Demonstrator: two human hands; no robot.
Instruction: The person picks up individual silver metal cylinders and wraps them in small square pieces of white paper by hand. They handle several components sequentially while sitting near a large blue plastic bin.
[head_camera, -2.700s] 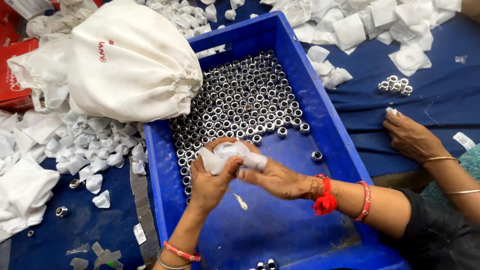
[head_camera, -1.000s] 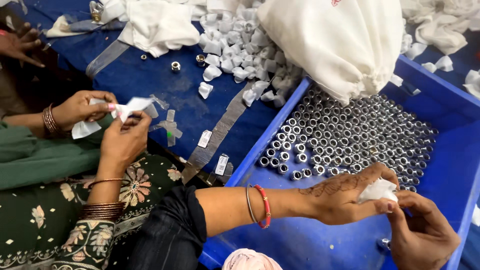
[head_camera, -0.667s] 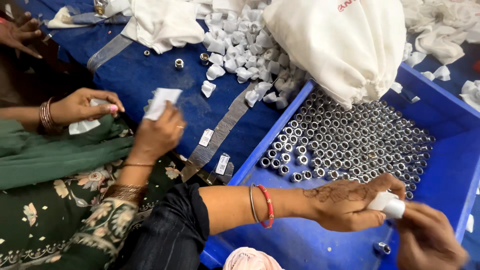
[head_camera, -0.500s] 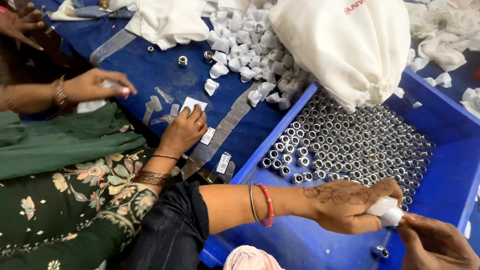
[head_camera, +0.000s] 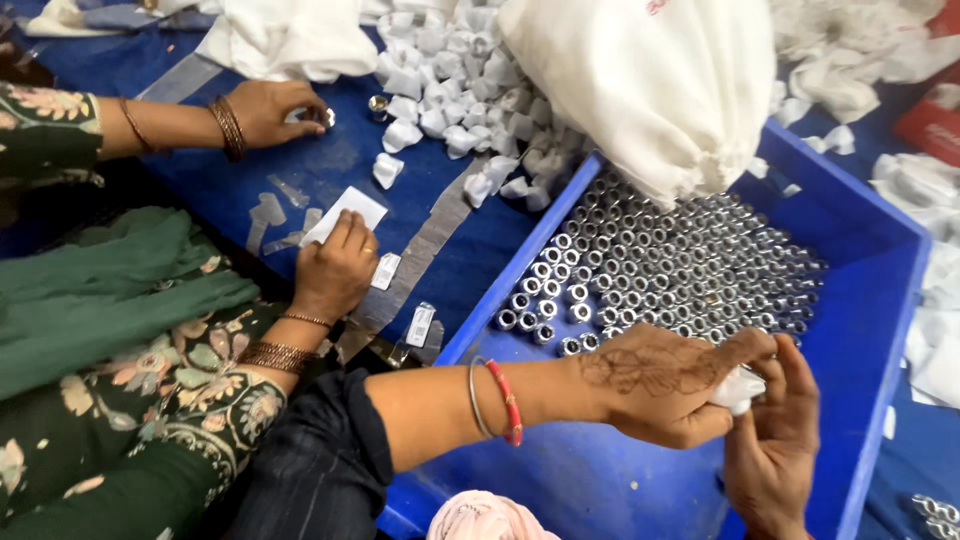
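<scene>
Both hands' grip still on white wrap (head_camera: 738, 388), unmoved

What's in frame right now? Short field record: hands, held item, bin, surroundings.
left hand: over the blue bin, pinching a small white wrapped piece
right hand: touching the same piece from below
bin contents: rows of metal nuts
behind bin: white cloth bag
table: blue cover, pile of white wrapped pieces
co-worker: one hand on a white paper slip

Both hands, left hand (head_camera: 665, 385) and right hand (head_camera: 775, 445), pinch a white wrapped piece (head_camera: 740, 385) over the blue tray (head_camera: 880, 330).
</scene>
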